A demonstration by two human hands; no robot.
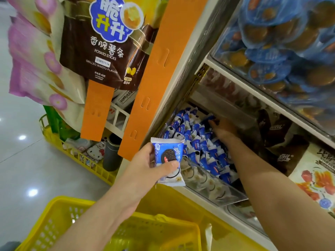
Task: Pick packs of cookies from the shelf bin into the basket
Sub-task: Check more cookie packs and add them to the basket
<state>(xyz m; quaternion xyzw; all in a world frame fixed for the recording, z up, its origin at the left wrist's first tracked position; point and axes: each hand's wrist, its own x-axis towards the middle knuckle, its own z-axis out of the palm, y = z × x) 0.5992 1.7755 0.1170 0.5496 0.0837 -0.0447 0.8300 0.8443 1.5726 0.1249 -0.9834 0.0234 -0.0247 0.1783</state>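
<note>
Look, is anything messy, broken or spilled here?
Nothing looks broken or spilled. The cookie packs lie jumbled in the bin, pointing every way, but all stay inside it. The left hand holds one pack that looks whole, near the basket.

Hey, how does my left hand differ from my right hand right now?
The left hand pinches one cookie pack outside the shelf bin, near the yellow basket; the right hand reaches deep into the bin. The left hand's hold is plain; whether the right hand grips a pack is unclear. Both are bare.
</note>
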